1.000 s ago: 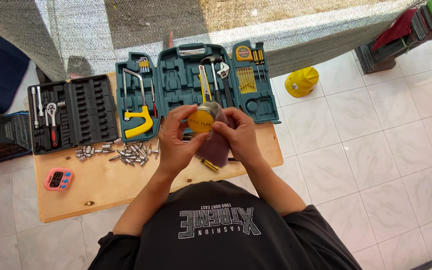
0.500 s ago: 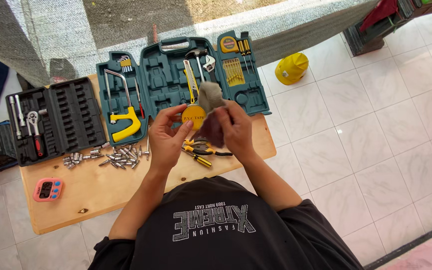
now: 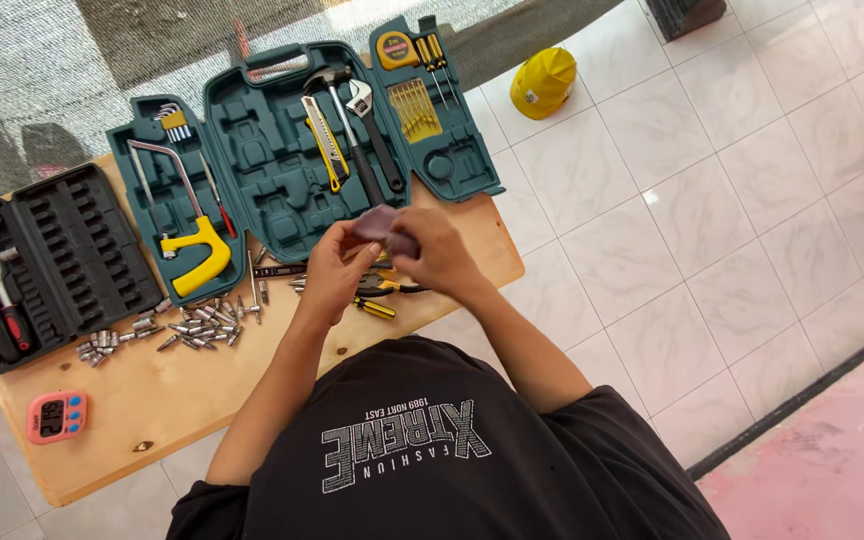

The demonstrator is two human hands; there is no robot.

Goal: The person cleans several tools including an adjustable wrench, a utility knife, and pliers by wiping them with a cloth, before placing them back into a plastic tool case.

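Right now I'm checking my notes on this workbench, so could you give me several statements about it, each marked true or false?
1. Both hands hold a purplish cloth between them. True: left hand and right hand meet on it.
2. The yellow-handled hacksaw lies in the green tool case. True.
3. The yellow hard hat sits on the wooden table. False: it sits on the tiled floor.
4. The pink timer lies inside the black socket case. False: it lies on the table, near its corner.
5. Loose metal sockets lie on the table. True.

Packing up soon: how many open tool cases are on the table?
2. A green case lies open at the table's far side; a black case lies open at its left end. None seems hidden.
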